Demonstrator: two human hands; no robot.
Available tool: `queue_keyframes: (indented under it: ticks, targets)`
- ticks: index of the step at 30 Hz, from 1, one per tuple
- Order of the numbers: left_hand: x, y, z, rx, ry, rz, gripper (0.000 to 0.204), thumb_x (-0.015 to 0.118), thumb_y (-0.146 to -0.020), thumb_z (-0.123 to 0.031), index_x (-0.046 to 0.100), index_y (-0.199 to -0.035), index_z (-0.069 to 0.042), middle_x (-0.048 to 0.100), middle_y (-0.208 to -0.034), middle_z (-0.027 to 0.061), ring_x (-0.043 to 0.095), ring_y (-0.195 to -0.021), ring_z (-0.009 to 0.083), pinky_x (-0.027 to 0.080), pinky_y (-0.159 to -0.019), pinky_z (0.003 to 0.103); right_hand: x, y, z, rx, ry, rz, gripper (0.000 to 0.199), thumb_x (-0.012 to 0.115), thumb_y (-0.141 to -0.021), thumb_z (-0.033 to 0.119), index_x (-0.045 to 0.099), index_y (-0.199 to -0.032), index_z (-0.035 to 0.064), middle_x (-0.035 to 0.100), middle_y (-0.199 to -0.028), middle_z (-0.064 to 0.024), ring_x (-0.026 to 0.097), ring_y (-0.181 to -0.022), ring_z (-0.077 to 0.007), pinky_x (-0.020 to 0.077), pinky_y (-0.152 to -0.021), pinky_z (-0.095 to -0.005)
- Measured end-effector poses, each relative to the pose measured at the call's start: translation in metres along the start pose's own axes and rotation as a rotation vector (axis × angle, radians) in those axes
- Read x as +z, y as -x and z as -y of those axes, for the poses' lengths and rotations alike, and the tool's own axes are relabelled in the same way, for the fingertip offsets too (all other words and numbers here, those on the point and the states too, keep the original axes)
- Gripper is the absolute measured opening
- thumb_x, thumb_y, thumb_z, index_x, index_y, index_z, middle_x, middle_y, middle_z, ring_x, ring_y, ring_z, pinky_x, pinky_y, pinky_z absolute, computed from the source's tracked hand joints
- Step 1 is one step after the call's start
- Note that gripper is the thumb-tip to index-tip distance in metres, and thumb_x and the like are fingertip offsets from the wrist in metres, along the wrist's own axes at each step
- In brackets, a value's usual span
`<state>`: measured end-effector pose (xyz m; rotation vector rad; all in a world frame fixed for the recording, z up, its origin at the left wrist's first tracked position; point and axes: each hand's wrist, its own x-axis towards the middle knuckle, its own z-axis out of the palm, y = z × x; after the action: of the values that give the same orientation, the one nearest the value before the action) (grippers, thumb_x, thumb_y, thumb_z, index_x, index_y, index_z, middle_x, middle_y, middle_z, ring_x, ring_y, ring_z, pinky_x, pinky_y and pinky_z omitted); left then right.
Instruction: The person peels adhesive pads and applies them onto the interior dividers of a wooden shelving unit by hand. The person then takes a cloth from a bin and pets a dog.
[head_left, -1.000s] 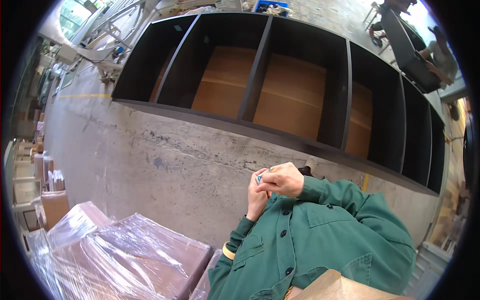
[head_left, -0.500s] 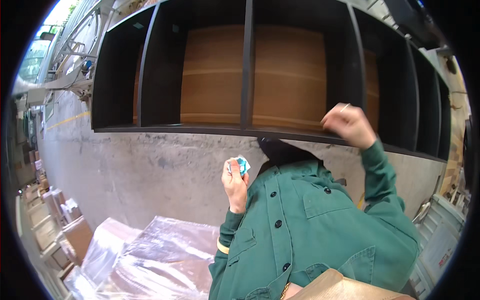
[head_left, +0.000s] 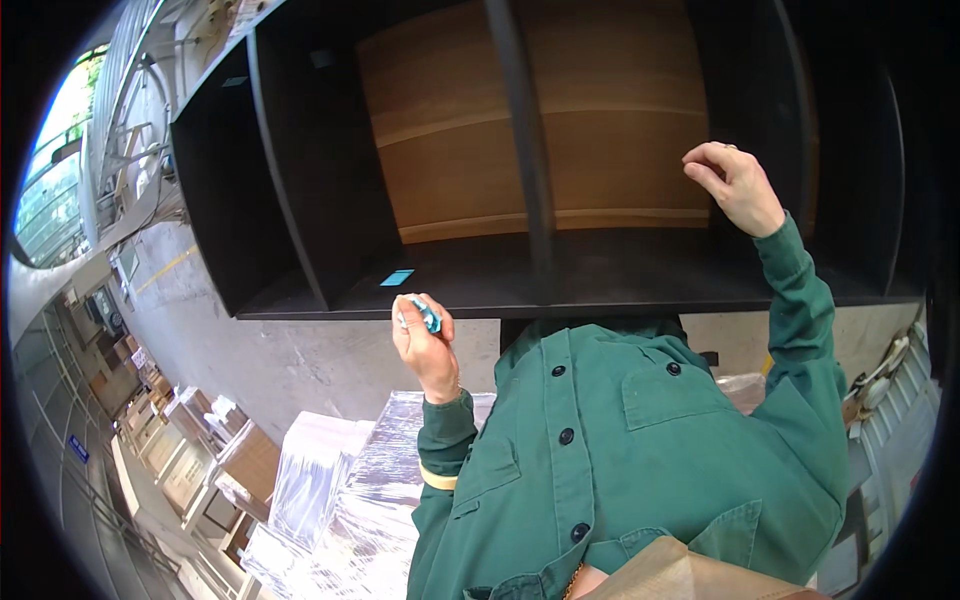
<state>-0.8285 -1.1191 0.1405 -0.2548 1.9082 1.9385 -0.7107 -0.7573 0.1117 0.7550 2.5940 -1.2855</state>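
In front of me lies a long black cabinet frame (head_left: 430, 311) with upright dividers and brown wood-grain panels (head_left: 620, 160) at the back of its middle bays. My left hand (head_left: 427, 355) is closed around a crumpled blue-and-white wad (head_left: 430, 318), just off the cabinet's near edge. Close beyond it, a small blue sticker-like piece (head_left: 397, 277) lies on the inner black face. My right hand (head_left: 740, 185) is held over the right-middle bay, thumb and forefinger drawn close together. Whatever those fingertips hold, if anything, is too small to make out.
Behind my left arm stand stacks wrapped in clear film (head_left: 335, 500). Farther left are cardboard boxes (head_left: 245, 462) and other goods along an aisle. Grey concrete floor (head_left: 270, 350) runs along the cabinet. Pale ribbed panels (head_left: 895, 440) stand at the right.
My view has shifted nearer the cabinet, and the blue piece inside it has come into sight. Both hands have moved closer over the cabinet, the left one still gripping the wad.
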Motion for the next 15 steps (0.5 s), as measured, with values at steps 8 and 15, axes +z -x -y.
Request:
queue_keyframes:
  ticks: [8, 15]
  targets:
    - [-0.053, -0.051, -0.021, 0.08, -0.119, 0.01, 0.032, 0.035, -0.097, -0.028, 0.04, -0.073, -0.008, 0.042, -0.066, 0.0017, 0.042, -0.052, 0.0098, 0.033, -0.046, 0.02, 0.015, -0.05, 0.06, -0.059, 0.001, -0.201, 0.014, 0.057, -0.084, 0.014, 0.06, -0.086, 0.0006, 0.052, -0.066, -0.0039, 0.046, -0.063, -0.0115, 0.0381, -0.058, -0.0248]
    - [-0.153, -0.121, -0.035, 0.098, -0.081, 0.178, 0.029, 0.036, -0.096, -0.026, 0.044, -0.078, -0.006, 0.044, -0.066, 0.0011, 0.044, -0.052, 0.0083, 0.036, -0.047, 0.02, 0.048, -0.069, 0.135, -0.016, -0.098, -0.385, 0.015, 0.053, -0.088, 0.013, 0.061, -0.085, 0.0004, 0.053, -0.068, 0.0006, 0.045, -0.063, -0.0067, 0.0373, -0.056, -0.0208]
